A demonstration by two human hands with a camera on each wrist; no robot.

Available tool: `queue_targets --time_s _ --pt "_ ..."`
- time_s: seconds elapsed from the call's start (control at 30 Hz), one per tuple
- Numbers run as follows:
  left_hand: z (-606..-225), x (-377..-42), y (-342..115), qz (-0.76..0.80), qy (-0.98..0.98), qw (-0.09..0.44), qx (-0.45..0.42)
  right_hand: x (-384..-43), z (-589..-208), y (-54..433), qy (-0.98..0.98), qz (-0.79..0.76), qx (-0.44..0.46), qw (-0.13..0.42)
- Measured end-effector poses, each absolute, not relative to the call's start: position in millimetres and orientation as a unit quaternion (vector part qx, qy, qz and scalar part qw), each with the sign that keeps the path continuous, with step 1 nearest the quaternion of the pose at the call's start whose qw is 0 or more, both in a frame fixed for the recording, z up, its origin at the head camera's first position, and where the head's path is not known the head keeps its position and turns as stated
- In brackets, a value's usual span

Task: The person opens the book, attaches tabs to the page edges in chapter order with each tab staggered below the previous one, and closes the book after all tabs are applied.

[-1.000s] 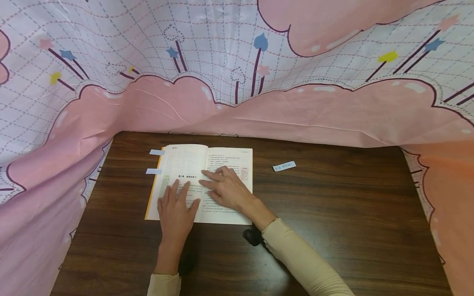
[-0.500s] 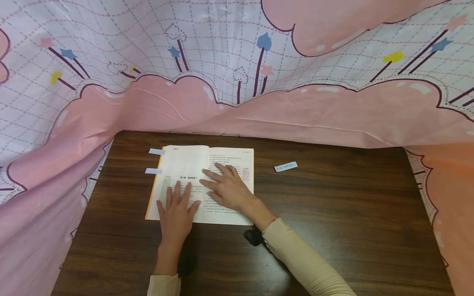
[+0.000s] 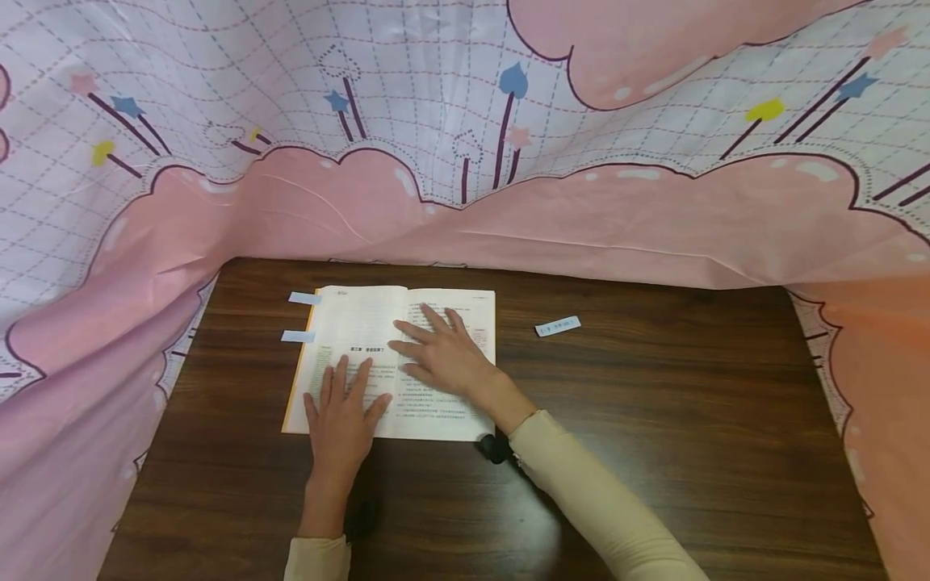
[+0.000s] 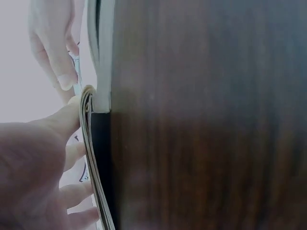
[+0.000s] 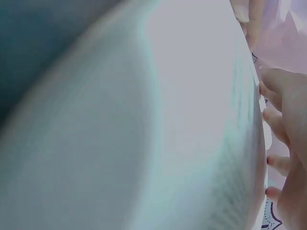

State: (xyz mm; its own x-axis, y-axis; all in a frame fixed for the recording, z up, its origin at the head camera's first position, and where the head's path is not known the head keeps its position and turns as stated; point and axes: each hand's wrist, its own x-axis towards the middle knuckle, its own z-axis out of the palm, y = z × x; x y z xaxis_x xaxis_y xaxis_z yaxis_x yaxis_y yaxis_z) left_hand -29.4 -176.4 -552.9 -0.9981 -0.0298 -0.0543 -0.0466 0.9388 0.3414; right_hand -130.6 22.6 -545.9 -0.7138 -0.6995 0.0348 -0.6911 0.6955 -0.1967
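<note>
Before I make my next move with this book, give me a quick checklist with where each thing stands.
1. Book open on the table: ok.
2. Left hand over the left page, fingers spread: ok.
3. Right hand over the right page, holding nothing: ok.
4. Two blue tabs sticking out past the book's left edge: ok.
5. Loose blue strip attached to the book: not ok, it lies apart, to the right.
6. Pages pressed firmly: cannot tell.
</note>
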Motion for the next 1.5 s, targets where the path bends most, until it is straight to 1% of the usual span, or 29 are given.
queue_targets --time_s 0.17,0.33,0.47,0.73,1.0,1.13,1.27,1.5 --pt "-552.3 -31.2 -175.5 0.168 0.986 0.01 -0.017 -136.1 -540.7 22.3 0.923 -0.098 -0.369 0.044" --pt "-549.9 -31.5 -175.3 0.173 0.985 0.008 -0.013 -135.9 -533.3 20.0 0.926 -0.083 -0.357 0.088" --pt "-549.5 -31.5 -174.8 0.175 0.984 0.014 -0.015 -135.5 -531.2 18.3 0.928 -0.067 -0.353 0.103" --pt "-550.0 -32.2 -175.1 0.174 0.984 0.027 -0.017 -137.3 -535.8 11.8 0.937 -0.043 -0.334 0.09" --pt "-549.4 -32.0 -176.1 0.173 0.984 0.037 -0.019 -142.4 -536.8 4.7 0.949 -0.053 -0.302 0.081" --pt "-550.2 -31.8 -176.8 0.17 0.984 0.042 -0.022 -145.7 -539.3 1.4 0.952 -0.053 -0.287 0.087" --pt "-551.2 -32.4 -176.9 0.168 0.985 0.036 -0.023 -146.9 -541.0 -0.9 0.955 -0.05 -0.279 0.09" --pt "-551.3 -30.7 -175.7 0.166 0.985 0.042 -0.024 -146.2 -540.8 -2.1 0.958 -0.052 -0.27 0.087"
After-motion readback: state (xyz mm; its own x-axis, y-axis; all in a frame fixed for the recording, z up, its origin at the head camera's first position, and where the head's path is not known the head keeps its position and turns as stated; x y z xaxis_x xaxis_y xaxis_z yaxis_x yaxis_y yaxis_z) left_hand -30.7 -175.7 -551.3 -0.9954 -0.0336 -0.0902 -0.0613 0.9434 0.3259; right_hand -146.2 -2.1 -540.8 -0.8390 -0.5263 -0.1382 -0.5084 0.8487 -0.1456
